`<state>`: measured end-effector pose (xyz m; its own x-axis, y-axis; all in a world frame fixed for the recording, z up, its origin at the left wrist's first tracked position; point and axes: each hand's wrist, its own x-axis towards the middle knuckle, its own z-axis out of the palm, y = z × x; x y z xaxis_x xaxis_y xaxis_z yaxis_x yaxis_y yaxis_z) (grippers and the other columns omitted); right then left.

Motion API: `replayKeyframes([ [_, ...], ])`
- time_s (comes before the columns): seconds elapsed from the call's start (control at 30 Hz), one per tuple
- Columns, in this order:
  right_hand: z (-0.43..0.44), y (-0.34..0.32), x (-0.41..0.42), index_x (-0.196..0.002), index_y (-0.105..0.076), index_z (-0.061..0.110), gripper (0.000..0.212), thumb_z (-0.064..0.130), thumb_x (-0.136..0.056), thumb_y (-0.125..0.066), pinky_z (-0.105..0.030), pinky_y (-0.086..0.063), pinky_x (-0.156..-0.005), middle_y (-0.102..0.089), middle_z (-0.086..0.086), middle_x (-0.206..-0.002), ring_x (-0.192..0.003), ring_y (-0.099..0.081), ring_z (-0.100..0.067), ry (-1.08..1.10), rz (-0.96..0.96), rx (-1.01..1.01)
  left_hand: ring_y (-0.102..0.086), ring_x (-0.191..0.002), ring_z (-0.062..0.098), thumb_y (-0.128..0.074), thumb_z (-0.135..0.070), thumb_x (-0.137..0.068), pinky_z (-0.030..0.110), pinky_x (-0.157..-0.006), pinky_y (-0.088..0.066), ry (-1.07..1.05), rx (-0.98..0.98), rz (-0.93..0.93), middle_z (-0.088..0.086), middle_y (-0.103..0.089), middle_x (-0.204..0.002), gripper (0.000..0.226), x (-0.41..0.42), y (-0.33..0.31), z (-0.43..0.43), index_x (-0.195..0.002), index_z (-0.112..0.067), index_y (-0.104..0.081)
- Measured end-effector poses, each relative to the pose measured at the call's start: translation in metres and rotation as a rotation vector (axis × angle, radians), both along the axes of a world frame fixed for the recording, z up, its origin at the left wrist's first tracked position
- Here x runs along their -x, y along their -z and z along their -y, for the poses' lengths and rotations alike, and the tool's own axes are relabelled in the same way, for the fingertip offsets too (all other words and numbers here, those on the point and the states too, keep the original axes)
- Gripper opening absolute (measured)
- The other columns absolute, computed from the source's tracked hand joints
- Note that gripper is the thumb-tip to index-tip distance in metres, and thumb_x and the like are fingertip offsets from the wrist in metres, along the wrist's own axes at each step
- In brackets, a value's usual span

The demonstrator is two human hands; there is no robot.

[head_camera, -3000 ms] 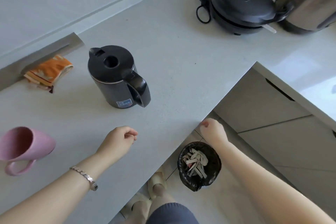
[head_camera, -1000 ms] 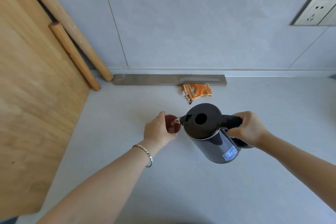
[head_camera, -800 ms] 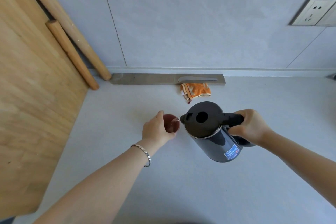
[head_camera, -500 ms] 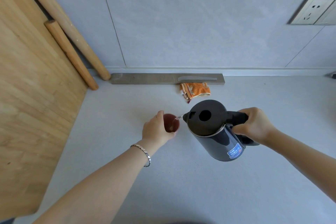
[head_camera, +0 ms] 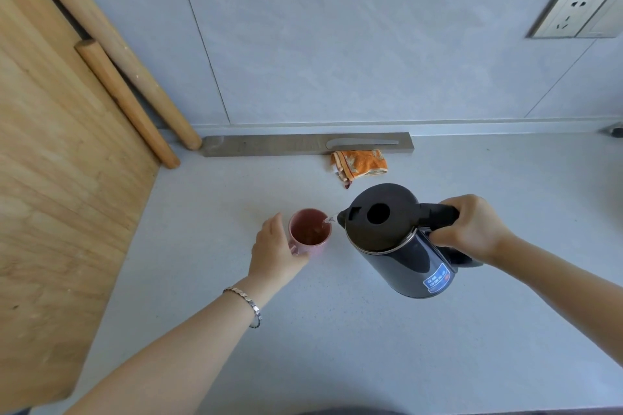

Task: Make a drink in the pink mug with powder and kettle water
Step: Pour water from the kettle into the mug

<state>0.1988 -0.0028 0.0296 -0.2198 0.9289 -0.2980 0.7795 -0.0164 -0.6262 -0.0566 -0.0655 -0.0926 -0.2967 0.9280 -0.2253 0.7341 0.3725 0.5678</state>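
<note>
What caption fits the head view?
Right hand tilts black electric kettle over pink ceramic mug steadied by left hand.

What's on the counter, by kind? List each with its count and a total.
Mug: 1
Kettle: 1 (held above the counter)
Orange cloth: 1
Wooden rolling pins: 2
Wooden board: 1
Total: 6

Glossy dark kettle (head_camera: 401, 246), matt counter (head_camera: 337, 330), wooden board (head_camera: 60, 195)
</note>
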Motion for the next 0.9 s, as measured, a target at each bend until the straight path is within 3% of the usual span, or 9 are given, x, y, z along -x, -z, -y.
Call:
replayKeyframes([
  [0.1,-0.0008,0.0004,0.0009,-0.045,-0.049,0.015,0.017,0.011,-0.052,-0.064,-0.02,-0.035,-0.046,-0.047,0.0,-0.04,-0.043,-0.045,-0.018,-0.016,0.02,0.005,-0.044,-0.117,0.036,-0.063,-0.029,-0.08,0.038,-0.088,-0.04,-0.098,0.067,-0.014,0.019,-0.05,-0.123,0.054,0.0059,0.0058,0.0041,-0.122,-0.001,-0.044],
  [0.2,-0.0027,0.0026,0.0,-0.048,-0.05,0.012,0.024,-0.003,-0.062,-0.064,-0.022,-0.036,-0.048,-0.047,-0.005,-0.045,-0.045,-0.045,-0.021,-0.02,0.03,0.0,-0.05,-0.1,0.029,-0.058,-0.032,-0.085,0.035,-0.08,-0.04,-0.132,0.091,0.046,0.016,-0.055,-0.108,0.041,0.0094,0.008,0.0053,-0.109,0.001,-0.053],
  [0.37,-0.003,0.0049,0.001,-0.044,-0.046,0.014,0.027,0.0,-0.059,-0.064,-0.022,-0.033,-0.047,-0.043,0.004,-0.036,-0.043,-0.041,-0.02,0.017,0.041,-0.01,-0.052,-0.07,0.02,-0.054,-0.022,-0.088,0.028,-0.056,-0.038,-0.088,0.056,0.144,0.007,-0.064,-0.092,0.02,0.008,0.0045,0.0064,-0.091,-0.004,-0.062],
  [0.47,-0.0012,0.0024,0.0043,-0.042,-0.045,0.016,0.022,0.009,-0.053,-0.063,-0.02,-0.032,-0.045,-0.041,0.006,-0.027,-0.042,-0.041,-0.018,0.027,0.03,-0.003,-0.053,-0.069,0.016,-0.053,-0.019,-0.089,0.021,-0.054,-0.036,-0.085,0.03,0.151,0.004,-0.066,-0.09,0.017,0.0064,0.0048,0.007,-0.094,-0.005,-0.062],
  [0.57,-0.0014,0.0029,0.0051,-0.045,-0.047,0.014,0.023,0.006,-0.058,-0.065,-0.021,-0.033,-0.046,-0.044,0.006,-0.035,-0.043,-0.043,-0.018,0.025,0.031,0.006,-0.05,-0.065,0.01,-0.051,-0.018,-0.091,0.018,-0.051,-0.035,-0.084,0.017,0.146,-0.004,-0.061,-0.082,0.017,0.0047,0.004,0.0066,-0.095,-0.006,-0.061],
  [0.67,-0.0005,0.0032,0.006,-0.044,-0.046,0.015,0.024,0.008,-0.056,-0.065,-0.02,-0.032,-0.044,-0.041,0.006,-0.027,-0.041,-0.042,-0.017,0.025,0.039,0.011,-0.051,-0.064,0.008,-0.05,-0.018,-0.092,0.017,-0.05,-0.034,-0.075,0.011,0.147,-0.007,-0.059,-0.081,0.016,0.005,0.0035,0.0082,-0.095,-0.006,-0.061],
  [0.9,0.0,-0.0003,0.009,-0.047,-0.049,0.014,0.014,0.014,-0.051,-0.062,-0.02,-0.033,-0.045,-0.045,0.001,-0.041,-0.043,-0.042,-0.018,0.007,0.073,0.021,-0.054,-0.07,0.012,-0.049,-0.02,-0.092,0.018,-0.052,-0.036,-0.054,0.028,0.133,-0.007,-0.059,-0.082,0.015,0.0065,0.0019,0.0078,-0.093,-0.009,-0.06],
])
